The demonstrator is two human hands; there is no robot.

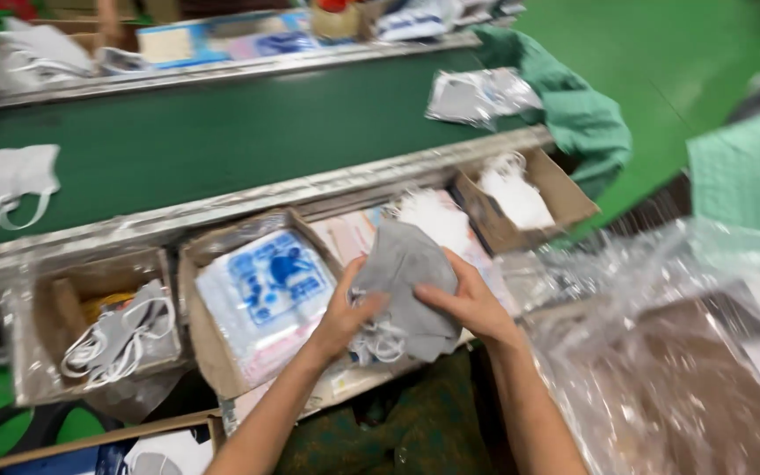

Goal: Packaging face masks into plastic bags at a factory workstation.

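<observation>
Head view: hands (415, 308) around grey mask (404, 264)

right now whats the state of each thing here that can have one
grey masks: stacked, gripped by both hands
left hand: closed on the masks' left side
right hand: closed on the masks' right side
box of printed packets: open, full
box of grey masks: open, partly filled
box of white masks: open, partly filled
white mask: loose on the green belt

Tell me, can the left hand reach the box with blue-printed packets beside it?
Probably yes: the left hand, now on the grey masks, lies beside the open box of packets; nothing covers it.
</observation>
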